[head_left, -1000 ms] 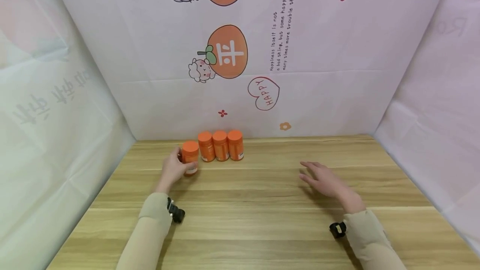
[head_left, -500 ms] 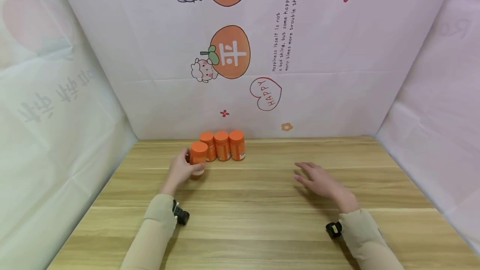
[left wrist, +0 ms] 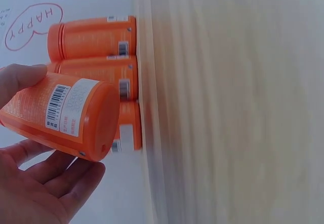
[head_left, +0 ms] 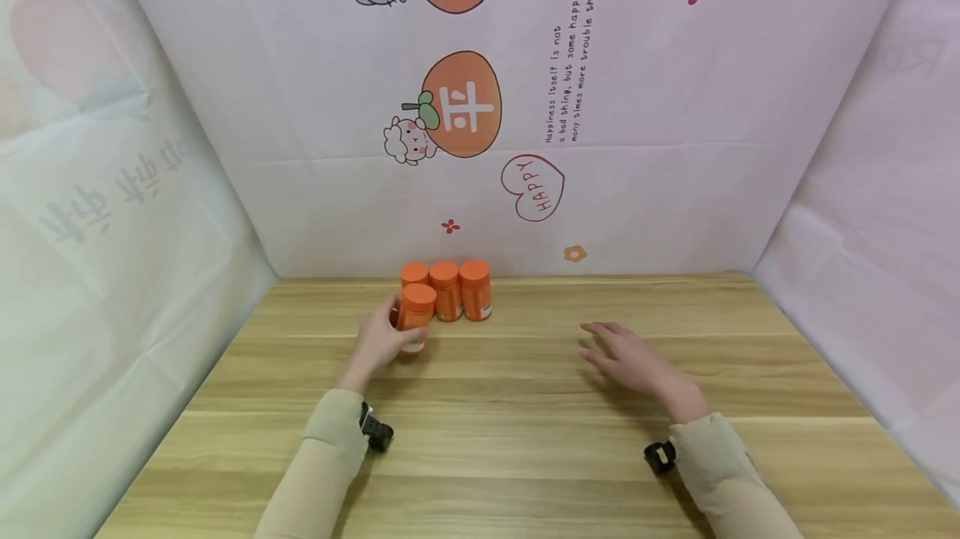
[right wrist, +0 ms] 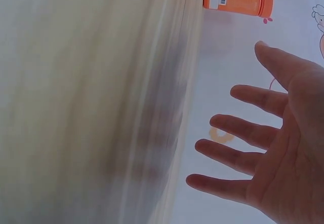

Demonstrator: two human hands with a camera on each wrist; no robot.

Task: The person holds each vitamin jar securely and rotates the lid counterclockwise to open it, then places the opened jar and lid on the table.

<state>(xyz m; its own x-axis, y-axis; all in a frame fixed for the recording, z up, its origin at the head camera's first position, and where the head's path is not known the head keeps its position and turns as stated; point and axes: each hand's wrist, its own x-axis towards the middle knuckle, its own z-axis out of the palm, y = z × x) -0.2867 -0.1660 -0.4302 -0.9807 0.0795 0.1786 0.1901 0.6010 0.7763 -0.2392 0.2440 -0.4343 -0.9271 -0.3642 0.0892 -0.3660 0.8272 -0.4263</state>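
My left hand grips an orange jar between thumb and fingers. In the left wrist view this jar shows its barcode label and its bottom, lifted off the tabletop. Three like jars stand upright in a row at the back: the right one, the middle one and the left one, which the held jar partly covers in the head view. Over the right half of the table hovers my right hand, holding nothing. Its fingers are spread and straight in the right wrist view.
The wood-grain table meets a printed white backdrop right behind the jars. White sheets hang on the left and right sides. Each wrist wears a small black camera.
My left hand has carried the held jar rightward, from beside the row to in front of its left jar. My right hand has shifted slightly left. The row stays put.
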